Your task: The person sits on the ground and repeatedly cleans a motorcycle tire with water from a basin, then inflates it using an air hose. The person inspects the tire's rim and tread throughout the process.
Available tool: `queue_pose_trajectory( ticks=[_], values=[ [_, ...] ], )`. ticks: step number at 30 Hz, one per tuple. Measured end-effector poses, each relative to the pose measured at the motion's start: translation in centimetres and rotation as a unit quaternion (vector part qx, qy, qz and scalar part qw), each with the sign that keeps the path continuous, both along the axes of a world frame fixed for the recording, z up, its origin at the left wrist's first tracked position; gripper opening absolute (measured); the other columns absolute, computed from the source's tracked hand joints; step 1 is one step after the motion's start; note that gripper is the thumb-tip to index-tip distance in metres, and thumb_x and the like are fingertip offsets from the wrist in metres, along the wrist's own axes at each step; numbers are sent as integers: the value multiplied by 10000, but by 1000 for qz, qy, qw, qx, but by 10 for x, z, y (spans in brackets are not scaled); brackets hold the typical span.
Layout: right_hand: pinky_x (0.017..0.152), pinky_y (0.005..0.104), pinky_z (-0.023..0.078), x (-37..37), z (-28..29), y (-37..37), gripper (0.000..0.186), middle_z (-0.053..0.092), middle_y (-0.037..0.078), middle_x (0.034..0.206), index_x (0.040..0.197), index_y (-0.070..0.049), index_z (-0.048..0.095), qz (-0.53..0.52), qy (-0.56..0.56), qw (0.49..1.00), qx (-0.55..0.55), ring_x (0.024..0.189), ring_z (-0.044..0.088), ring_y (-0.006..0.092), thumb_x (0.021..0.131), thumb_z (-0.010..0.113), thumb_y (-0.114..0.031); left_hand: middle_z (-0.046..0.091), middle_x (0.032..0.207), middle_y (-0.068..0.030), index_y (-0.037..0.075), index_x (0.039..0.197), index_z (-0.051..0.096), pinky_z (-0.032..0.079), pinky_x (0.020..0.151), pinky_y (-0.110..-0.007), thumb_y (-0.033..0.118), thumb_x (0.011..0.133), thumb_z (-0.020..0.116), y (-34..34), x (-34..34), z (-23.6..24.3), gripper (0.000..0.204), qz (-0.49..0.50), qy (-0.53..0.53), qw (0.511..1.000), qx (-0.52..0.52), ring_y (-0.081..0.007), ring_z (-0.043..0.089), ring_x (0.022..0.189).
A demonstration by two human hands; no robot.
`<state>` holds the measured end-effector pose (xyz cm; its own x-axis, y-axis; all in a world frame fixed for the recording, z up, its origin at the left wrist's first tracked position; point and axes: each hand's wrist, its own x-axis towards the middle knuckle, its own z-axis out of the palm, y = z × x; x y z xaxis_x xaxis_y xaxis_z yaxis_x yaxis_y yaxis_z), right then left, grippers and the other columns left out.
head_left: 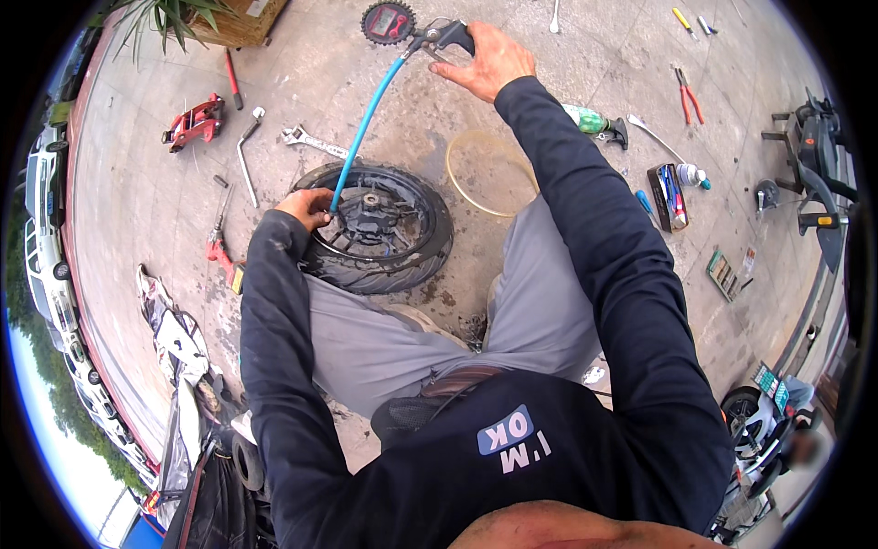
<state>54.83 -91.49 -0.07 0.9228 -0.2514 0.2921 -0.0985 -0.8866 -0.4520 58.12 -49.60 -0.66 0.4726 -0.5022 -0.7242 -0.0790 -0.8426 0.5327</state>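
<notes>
A black scooter-type wheel with its tyre lies flat on the ground before my knees. My left hand is closed round the lower end of a blue hose at the near-left part of the rim. The hose tip and any valve under my fingers are hidden. Beyond the wheel, my right hand grips the black handle of a tyre inflator. Its round digital gauge faces up to the left. The hose bows from the inflator down to my left hand.
An adjustable wrench lies just beyond the wheel. To the left are a bent-handled wrench, a red brake caliper and a red power tool. On the right lie a clear hose loop, a green spray bottle, red pliers and a tool box.
</notes>
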Motion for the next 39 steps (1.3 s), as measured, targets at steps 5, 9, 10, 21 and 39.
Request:
queue_pose_trajectory(
  ticks=[5,9,10,21,39],
  values=[
    [881,464,529,-1,-1,1,717,696,131,1075,1146,-77,649,5,-19,1000,-1,1009,681,332,744,753,-661,731,1074,-107,-7,1249,614,533,914,-339,-33,871,687,6,1,-11,386,-49,-45,998,16,-203,687,1000],
    [874,463,530,-4,1,0,707,695,125,1065,1143,-75,649,3,-14,1000,-13,1002,680,328,745,757,-650,736,1110,-138,44,1253,641,541,918,-375,43,853,725,4,0,-11,408,-54,-53,996,40,-265,701,1047],
    [872,463,530,-4,3,1,707,694,124,1064,1143,-75,648,5,-17,1000,-13,999,680,328,745,758,-648,737,1107,-137,47,1251,643,542,915,-375,49,853,727,7,1,-15,407,-55,-54,996,39,-265,701,1045],
    [923,449,520,-6,11,2,722,670,139,1146,1193,-61,616,11,24,1000,1,1094,653,322,753,768,-613,746,1045,-113,37,1222,654,547,875,-358,44,846,739,8,1,-13,386,-57,-92,994,26,-224,703,982],
    [783,385,511,-99,-41,-91,677,637,144,899,1010,0,634,73,60,982,162,846,637,285,702,857,-560,691,1068,-140,86,1159,664,547,806,-434,90,847,705,-50,-16,11,315,-288,-225,931,-22,-351,680,943]
  ],
)
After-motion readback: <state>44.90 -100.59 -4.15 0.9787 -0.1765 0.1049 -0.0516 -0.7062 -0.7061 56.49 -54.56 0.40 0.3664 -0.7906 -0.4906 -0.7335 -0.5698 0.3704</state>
